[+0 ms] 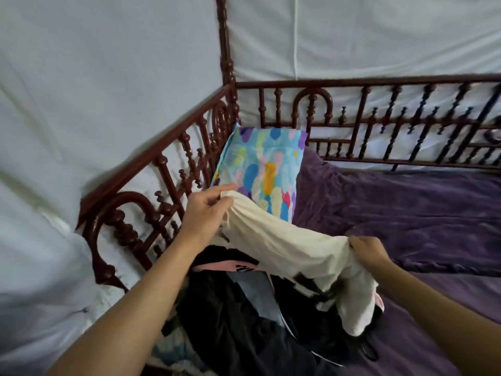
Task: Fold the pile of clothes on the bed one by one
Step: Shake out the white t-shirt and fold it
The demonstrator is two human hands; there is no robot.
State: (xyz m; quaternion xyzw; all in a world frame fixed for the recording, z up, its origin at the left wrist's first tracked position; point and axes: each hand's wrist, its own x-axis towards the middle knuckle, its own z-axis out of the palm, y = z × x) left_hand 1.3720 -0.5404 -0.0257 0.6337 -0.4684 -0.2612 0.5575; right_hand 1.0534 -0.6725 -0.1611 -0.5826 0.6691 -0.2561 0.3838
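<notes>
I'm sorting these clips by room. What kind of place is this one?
Most likely a bedroom: a bed with a carved dark wooden rail, a purple blanket spread over it, and a colourful pillow propped in the corner. White cloth hangs behind the rail.

cream garment (284, 240) lifted, dark pile (244, 321) beneath

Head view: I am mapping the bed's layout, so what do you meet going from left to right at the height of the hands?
Wooden bed rail → left hand → cream garment → right hand → purple bedspread.
</notes>
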